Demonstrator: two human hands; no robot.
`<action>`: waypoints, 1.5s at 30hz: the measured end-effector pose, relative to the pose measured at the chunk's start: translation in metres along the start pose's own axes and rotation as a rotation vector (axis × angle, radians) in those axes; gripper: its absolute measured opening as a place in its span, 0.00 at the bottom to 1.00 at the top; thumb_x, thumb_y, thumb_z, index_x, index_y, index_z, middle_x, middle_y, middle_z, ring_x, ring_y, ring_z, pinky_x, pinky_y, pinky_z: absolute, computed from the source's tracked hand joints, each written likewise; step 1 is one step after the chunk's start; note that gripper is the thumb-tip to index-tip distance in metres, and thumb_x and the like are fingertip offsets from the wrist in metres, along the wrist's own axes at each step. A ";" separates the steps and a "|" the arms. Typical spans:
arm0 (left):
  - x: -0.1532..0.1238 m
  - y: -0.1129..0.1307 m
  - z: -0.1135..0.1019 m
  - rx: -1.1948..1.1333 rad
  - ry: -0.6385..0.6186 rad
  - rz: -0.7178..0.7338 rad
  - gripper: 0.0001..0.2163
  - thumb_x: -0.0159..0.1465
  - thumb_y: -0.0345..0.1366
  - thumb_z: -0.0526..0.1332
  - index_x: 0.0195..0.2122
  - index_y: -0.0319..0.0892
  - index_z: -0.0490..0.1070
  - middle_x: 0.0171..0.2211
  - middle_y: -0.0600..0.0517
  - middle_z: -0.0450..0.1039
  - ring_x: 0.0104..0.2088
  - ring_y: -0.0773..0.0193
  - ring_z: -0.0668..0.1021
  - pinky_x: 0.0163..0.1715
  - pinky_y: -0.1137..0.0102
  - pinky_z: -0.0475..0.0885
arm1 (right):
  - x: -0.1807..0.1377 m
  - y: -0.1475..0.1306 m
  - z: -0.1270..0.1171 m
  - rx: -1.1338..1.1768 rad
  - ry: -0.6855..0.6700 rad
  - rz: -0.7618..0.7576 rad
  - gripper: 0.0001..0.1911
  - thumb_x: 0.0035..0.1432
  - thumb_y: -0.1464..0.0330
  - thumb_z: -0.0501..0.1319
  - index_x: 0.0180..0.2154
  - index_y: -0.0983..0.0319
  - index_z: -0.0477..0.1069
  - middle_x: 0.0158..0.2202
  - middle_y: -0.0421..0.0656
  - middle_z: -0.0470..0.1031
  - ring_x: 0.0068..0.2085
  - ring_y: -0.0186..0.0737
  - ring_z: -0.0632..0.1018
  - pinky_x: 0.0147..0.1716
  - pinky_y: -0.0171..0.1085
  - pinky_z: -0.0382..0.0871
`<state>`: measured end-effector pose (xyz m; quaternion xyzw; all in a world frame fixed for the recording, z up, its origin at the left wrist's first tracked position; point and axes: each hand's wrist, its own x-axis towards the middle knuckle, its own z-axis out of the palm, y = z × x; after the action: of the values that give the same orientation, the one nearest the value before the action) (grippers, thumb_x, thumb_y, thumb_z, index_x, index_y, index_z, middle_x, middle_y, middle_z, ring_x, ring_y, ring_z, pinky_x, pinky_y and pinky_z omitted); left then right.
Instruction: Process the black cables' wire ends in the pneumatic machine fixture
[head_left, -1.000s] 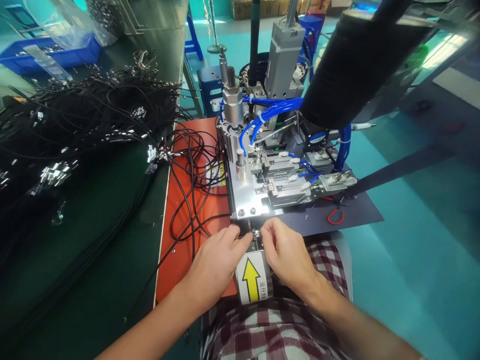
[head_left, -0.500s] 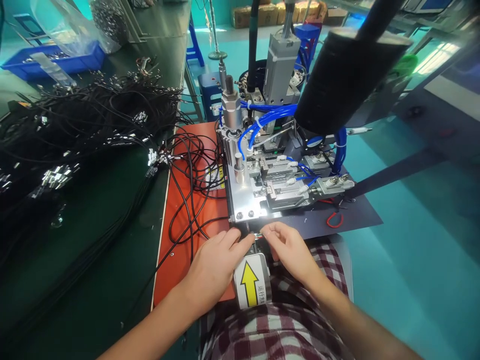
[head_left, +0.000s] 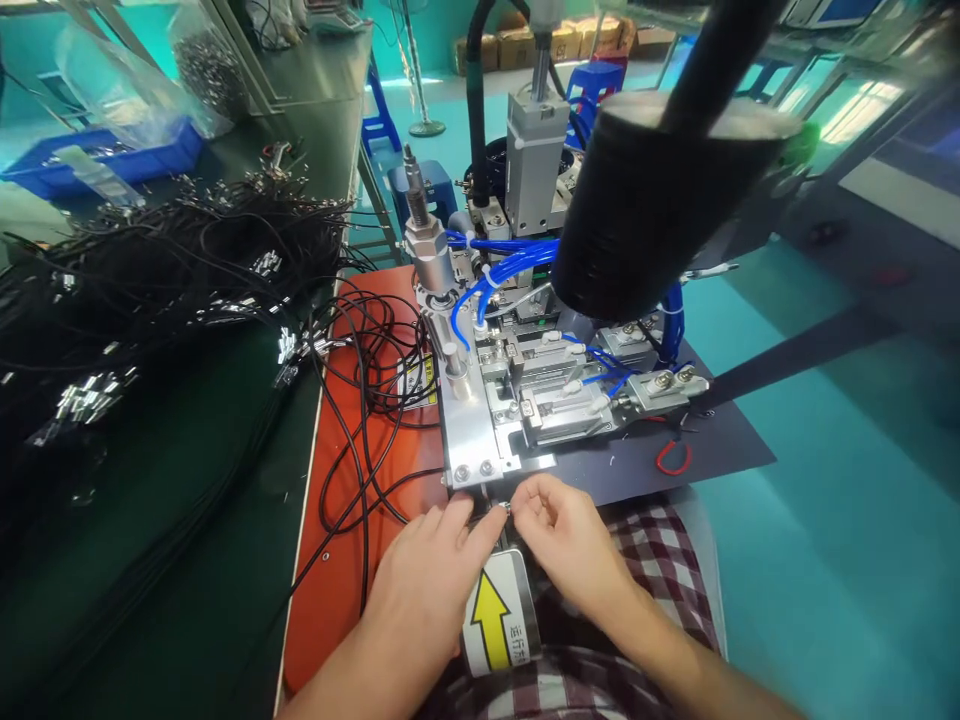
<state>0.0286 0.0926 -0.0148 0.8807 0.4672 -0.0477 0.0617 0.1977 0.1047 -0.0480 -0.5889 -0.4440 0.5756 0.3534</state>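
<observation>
A small shiny metal connector (head_left: pixel 505 507) shows between my fingertips at the front edge of the bench-top machine (head_left: pixel 471 440). My left hand (head_left: pixel 431 565) is closed, its thumb against the connector, and a black cable (head_left: pixel 401 512) runs in under its fingers. On the other side my right hand (head_left: pixel 562 540) is closed in a pinch, thumb and forefinger at the connector's right end. The fingers cover most of the connector and the cable's end. Just below the hands sits a white cover with a yellow arrow (head_left: pixel 491 620).
Loops of black cable (head_left: pixel 367 400) lie on the orange board (head_left: pixel 322 610). A large heap of cables with metal ends (head_left: pixel 187 240) covers the dark table to the left, near a blue tray (head_left: pixel 165 150). A black cylinder (head_left: pixel 645 210) hangs over the machine. Red-handled pliers (head_left: pixel 673 458) lie at right.
The view has shifted, so the machine and both hands appear lower. My fingertips are closer together around the connector, and less of it shows.
</observation>
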 end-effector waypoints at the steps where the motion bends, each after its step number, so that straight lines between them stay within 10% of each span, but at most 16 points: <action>1: -0.001 0.000 0.003 0.002 0.014 -0.007 0.26 0.55 0.25 0.55 0.56 0.47 0.63 0.38 0.48 0.70 0.32 0.59 0.72 0.29 0.69 0.67 | 0.001 0.000 0.000 0.025 -0.016 0.024 0.05 0.51 0.72 0.56 0.25 0.60 0.67 0.16 0.34 0.65 0.18 0.32 0.66 0.18 0.31 0.58; 13: -0.005 -0.007 0.017 -0.143 -0.006 -0.047 0.29 0.55 0.25 0.54 0.59 0.51 0.59 0.39 0.48 0.68 0.34 0.57 0.72 0.31 0.65 0.70 | 0.004 0.005 0.005 0.375 -0.087 0.140 0.11 0.50 0.62 0.60 0.25 0.62 0.65 0.16 0.32 0.62 0.17 0.29 0.62 0.19 0.31 0.54; 20: -0.007 -0.009 0.017 -0.404 0.222 -0.056 0.18 0.63 0.24 0.47 0.51 0.45 0.67 0.37 0.48 0.68 0.36 0.60 0.72 0.34 0.67 0.72 | 0.008 0.009 0.001 0.549 -0.202 0.253 0.13 0.49 0.63 0.63 0.21 0.63 0.64 0.18 0.33 0.62 0.18 0.26 0.60 0.20 0.31 0.48; 27: -0.012 -0.005 0.003 -0.276 0.177 -0.002 0.19 0.62 0.21 0.46 0.51 0.34 0.67 0.42 0.41 0.68 0.40 0.57 0.74 0.37 0.66 0.76 | 0.004 0.007 0.001 0.533 -0.181 0.240 0.12 0.48 0.63 0.64 0.23 0.63 0.65 0.17 0.32 0.60 0.18 0.27 0.59 0.21 0.32 0.48; 38: -0.062 -0.023 0.025 -0.073 0.182 -0.086 0.29 0.62 0.21 0.47 0.65 0.44 0.51 0.58 0.44 0.62 0.56 0.53 0.65 0.52 0.60 0.69 | 0.004 0.007 0.000 0.477 -0.186 0.201 0.14 0.49 0.60 0.63 0.22 0.63 0.64 0.18 0.32 0.60 0.18 0.27 0.60 0.23 0.33 0.50; 45: -0.031 -0.005 0.017 -0.176 0.145 -0.013 0.23 0.63 0.24 0.49 0.59 0.41 0.61 0.53 0.42 0.67 0.51 0.51 0.69 0.47 0.57 0.70 | 0.002 0.009 0.001 0.375 -0.183 0.146 0.14 0.52 0.58 0.61 0.27 0.62 0.65 0.15 0.32 0.61 0.18 0.29 0.61 0.21 0.32 0.51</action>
<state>0.0066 0.0678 -0.0278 0.8700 0.4786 0.0568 0.1045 0.1974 0.1035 -0.0570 -0.4887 -0.3155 0.7233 0.3720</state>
